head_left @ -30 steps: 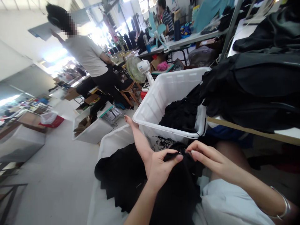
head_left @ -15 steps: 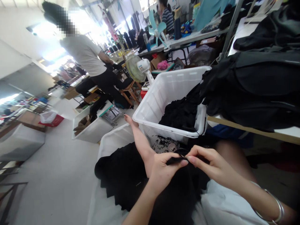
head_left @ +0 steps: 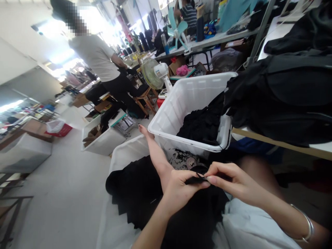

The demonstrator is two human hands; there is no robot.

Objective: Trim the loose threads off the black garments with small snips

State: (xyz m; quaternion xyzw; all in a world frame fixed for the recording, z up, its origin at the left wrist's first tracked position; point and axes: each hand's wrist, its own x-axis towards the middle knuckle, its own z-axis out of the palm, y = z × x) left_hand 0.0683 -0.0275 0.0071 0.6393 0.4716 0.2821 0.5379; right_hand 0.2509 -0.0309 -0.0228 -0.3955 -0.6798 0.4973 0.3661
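Both hands meet above my lap, fingertips nearly touching. My left hand [head_left: 183, 188] is closed, pinching a folded edge of black fabric [head_left: 193, 180] between thumb and forefinger. Beside it my right hand [head_left: 230, 178] is closed in a pinch at the end of the same fabric; the exact spot is partly covered by my fingertips. More black cloth [head_left: 135, 188] drapes over my lap and into a white bin [head_left: 127, 148] on the left.
A second white bin [head_left: 166, 107] in front holds black fabric pieces. Black garments [head_left: 285, 90] cover the table at right. Black scraps [head_left: 177, 158] litter the floor. A white fan [head_left: 161, 71] stands behind the bin. A person [head_left: 95, 58] stands further back at left.
The view has shifted slightly. Both hands keep their pinch on the black fabric, with a small movement at the fingertips. The seated person at the back has raised an arm.
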